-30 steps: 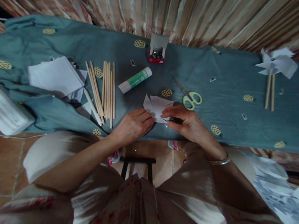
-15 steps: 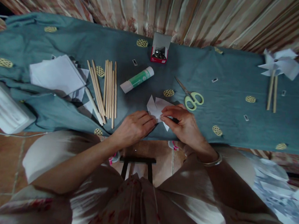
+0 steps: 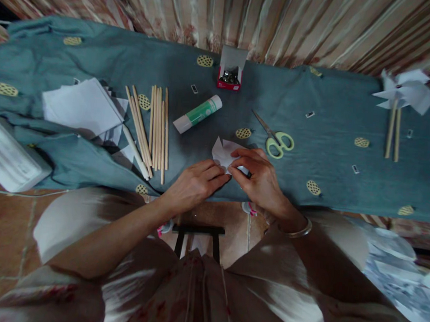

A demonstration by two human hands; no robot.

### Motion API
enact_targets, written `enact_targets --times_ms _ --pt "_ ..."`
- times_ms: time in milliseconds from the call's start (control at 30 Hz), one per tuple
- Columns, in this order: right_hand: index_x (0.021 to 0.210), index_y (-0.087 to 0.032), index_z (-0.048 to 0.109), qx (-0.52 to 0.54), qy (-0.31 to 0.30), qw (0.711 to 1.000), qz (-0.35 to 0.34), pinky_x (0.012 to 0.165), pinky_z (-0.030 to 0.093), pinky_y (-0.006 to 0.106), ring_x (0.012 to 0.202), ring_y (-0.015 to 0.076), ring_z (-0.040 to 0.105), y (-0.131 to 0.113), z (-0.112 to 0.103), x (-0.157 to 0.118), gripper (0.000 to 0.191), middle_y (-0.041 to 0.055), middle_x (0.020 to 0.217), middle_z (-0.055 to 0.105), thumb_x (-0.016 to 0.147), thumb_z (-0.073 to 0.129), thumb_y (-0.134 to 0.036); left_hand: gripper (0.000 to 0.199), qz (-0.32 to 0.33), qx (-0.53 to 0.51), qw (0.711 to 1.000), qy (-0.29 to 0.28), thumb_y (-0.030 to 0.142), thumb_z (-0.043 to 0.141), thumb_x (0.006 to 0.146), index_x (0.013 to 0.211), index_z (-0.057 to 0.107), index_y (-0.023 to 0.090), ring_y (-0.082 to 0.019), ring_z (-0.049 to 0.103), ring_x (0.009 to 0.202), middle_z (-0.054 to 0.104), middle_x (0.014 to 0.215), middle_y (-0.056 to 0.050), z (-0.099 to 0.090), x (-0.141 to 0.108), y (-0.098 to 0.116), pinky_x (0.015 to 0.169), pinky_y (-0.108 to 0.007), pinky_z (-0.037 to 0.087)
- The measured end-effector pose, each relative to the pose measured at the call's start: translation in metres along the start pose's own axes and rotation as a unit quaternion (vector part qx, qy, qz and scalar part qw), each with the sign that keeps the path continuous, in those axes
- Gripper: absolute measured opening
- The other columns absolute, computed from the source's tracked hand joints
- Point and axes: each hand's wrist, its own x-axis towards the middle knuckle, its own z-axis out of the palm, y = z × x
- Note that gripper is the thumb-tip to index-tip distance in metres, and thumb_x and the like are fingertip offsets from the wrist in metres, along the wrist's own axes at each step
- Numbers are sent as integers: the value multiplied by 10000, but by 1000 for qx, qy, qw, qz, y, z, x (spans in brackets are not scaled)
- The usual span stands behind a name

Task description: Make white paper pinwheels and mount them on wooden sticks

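A white piece of paper (image 3: pixel 221 152), cut with pointed flaps, lies at the front edge of the table between both hands. My left hand (image 3: pixel 197 182) is closed on its near left edge, the fingertips pressed to the paper. From the right, my right hand (image 3: pixel 256 176) pinches a flap of the same paper between thumb and fingers, near its middle. The two hands' fingertips nearly meet, and they hide part of the paper. Just beyond my right hand lie scissors (image 3: pixel 279 144) with light green handles. A green and white glue stick (image 3: pixel 200 113) rests beyond the paper.
Wooden sticks (image 3: pixel 160 129) lie left of the hands, beside a stack of white paper sheets (image 3: pixel 83 106). An open red box (image 3: pixel 229 78) of small metal pieces stands at the back. Paper pinwheels on sticks (image 3: pixel 404 91) lie far right. A white device (image 3: pixel 10 155) sits at left.
My right hand has shifted slightly left, bringing its fingertips closer to my left hand. The pointed flap that stuck out below the hands is now out of sight.
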Motion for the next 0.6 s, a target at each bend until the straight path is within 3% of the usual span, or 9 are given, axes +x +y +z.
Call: enact_targets --times_ms 600 --pt "811 -215 665 -26 14 1000 -4 903 507 419 984 241 646 0 2 -1 78 71 1049 735 888 658 -205 197 -4 -9 1000 24 144 538 976 1120 664 99 -183 621 902 700 963 -75 4 0 -1 799 -297 576"
